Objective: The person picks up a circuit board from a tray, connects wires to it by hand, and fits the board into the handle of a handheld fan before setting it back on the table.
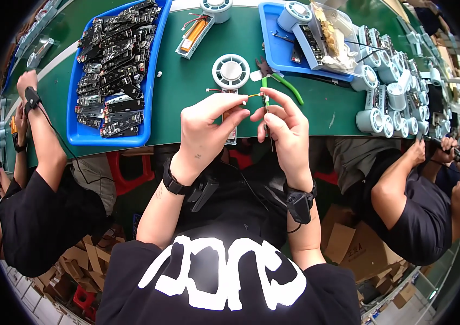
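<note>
Over the near edge of the table my hands meet in front of me. My left hand (208,122) is closed, its thumb and fingers pinching a thin yellow and red wire (253,96) near a small white plug. Between the fingers of my right hand (289,124) a narrow circuit board (266,111) stands edge-on, and the wire reaches its upper end. Just beyond lies a small fan (231,71) with a round light-blue grille; my left hand partly hides its handle. Beside it rest side cutters with green handles (288,89).
At the left, a blue tray (71,122) holds many black circuit boards. Further back lies an opened fan handle with an orange battery (194,35). Another blue tray (273,54) carries fan parts, and fan housings (370,120) crowd the right. Co-workers sit on both sides.
</note>
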### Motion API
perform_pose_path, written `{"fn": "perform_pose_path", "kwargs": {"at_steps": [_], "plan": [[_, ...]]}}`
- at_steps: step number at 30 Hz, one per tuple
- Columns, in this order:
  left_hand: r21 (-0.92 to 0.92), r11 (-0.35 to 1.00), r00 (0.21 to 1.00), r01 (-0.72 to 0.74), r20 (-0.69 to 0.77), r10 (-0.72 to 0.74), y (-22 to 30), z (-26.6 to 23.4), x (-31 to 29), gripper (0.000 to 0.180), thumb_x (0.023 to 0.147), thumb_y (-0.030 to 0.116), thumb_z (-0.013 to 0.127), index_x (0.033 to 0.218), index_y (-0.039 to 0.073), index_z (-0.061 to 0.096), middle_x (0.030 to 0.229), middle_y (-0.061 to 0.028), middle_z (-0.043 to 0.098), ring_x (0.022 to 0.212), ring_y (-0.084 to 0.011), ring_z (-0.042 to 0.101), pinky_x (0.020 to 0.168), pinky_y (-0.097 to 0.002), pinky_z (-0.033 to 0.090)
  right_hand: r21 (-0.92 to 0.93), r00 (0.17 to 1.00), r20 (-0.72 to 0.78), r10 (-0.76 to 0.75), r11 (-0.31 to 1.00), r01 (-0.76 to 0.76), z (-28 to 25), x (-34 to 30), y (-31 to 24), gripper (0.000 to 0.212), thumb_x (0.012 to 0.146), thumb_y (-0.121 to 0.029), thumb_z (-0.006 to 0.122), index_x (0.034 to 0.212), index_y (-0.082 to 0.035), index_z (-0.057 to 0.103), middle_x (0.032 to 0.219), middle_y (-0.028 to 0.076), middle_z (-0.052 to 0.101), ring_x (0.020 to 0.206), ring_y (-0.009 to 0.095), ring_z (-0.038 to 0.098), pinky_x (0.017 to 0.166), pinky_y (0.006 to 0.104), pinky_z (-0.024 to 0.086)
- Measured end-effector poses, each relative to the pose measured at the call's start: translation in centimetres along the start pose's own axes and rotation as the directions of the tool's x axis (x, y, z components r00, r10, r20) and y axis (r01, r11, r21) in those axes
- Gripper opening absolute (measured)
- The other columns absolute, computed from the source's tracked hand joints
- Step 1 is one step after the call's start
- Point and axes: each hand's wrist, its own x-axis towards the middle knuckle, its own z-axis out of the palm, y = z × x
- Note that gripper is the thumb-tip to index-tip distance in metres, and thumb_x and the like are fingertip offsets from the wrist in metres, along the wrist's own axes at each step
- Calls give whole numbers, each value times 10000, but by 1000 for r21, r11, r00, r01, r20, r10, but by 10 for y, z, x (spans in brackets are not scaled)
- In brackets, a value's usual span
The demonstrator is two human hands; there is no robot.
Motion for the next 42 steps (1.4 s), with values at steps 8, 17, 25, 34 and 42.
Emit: {"fn": "perform_pose_path", "kwargs": {"at_steps": [8,17,25,34,42], "plan": [[1,997,997,-74,35,74,-3,-3,1,168,835,-48,776,993,1,752,936,-111,756,773,-157,720,665,-258,569,49,1000,-2,17,999,-17,1,0,7,473,993,-86,521,1454,17,496,1004,143,694,696,117,610,646,234,496],[147,982,993,-120,8,120,-1,-3,9,175,822,-32,791,985,25,763,859,-70,712,668,-138,662,583,-270,536,111,999,30,41,993,-45,2,-5,13,465,1040,-91,443,1493,15,446,1143,185,688,757,136,620,722,265,526],[329,901,957,-284,41,287,-8,-7,12,233,789,-22,808,1009,47,784,860,-64,656,716,-181,663,608,-289,552,34,999,-30,-14,999,15,16,-9,9,466,1029,-20,444,1491,38,453,1211,152,681,779,125,615,744,266,527],[349,882,947,-317,69,313,-6,-7,15,212,763,27,783,968,66,744,834,-42,626,759,-218,622,644,-338,536,-151,997,-47,-69,987,61,19,-14,13,496,1017,16,498,1512,35,457,1269,113,655,791,105,619,723,254,518],[408,841,934,-355,125,334,-5,-10,18,216,739,25,779,948,63,740,836,-33,621,764,-219,602,633,-333,523,-334,987,-22,-156,932,140,19,-13,12,466,1001,28,523,1468,35,523,1295,100,643,784,95,620,701,239,506]]}}
